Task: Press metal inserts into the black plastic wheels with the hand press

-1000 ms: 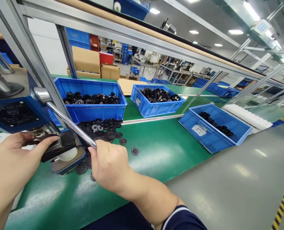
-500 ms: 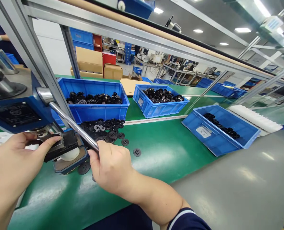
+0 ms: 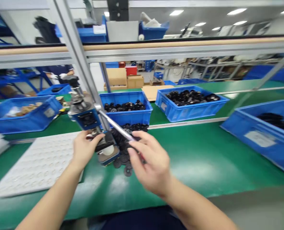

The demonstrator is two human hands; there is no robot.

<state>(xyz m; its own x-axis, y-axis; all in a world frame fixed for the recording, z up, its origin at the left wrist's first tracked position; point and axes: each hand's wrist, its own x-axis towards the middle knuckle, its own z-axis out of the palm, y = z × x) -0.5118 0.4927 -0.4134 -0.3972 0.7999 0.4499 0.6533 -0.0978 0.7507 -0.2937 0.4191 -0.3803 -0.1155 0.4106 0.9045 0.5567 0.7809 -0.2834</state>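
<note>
A small blue arbor press (image 3: 86, 118) stands left of the middle, with a bright metal lever (image 3: 115, 125) slanting down to the right. My right hand (image 3: 153, 161) has its fingers and thumb curled round the lower end of that lever. My left hand (image 3: 85, 148) is at the press's working spot, thumb and fingers closed under the ram beside a black fixture block (image 3: 106, 142). Whatever is between those fingers is hidden and blurred. A round white piece (image 3: 108, 150) shows beneath the block, on the press base (image 3: 108, 158). Black discs (image 3: 124, 158) lie behind and beside the base.
A white tray with round pockets (image 3: 43, 159) lies at left on the green bench (image 3: 192, 166). Blue bins of black parts (image 3: 130, 118) stand behind and right; another blue bin (image 3: 24, 116) is far left. A metal post (image 3: 78, 54) rises behind the press. A co-worker (image 3: 58, 72) is beyond.
The view has swung left and levelled, bringing the white tray and left bin into sight. My right hand's grip on the lever has loosened somewhat; my left hand remains at the press.
</note>
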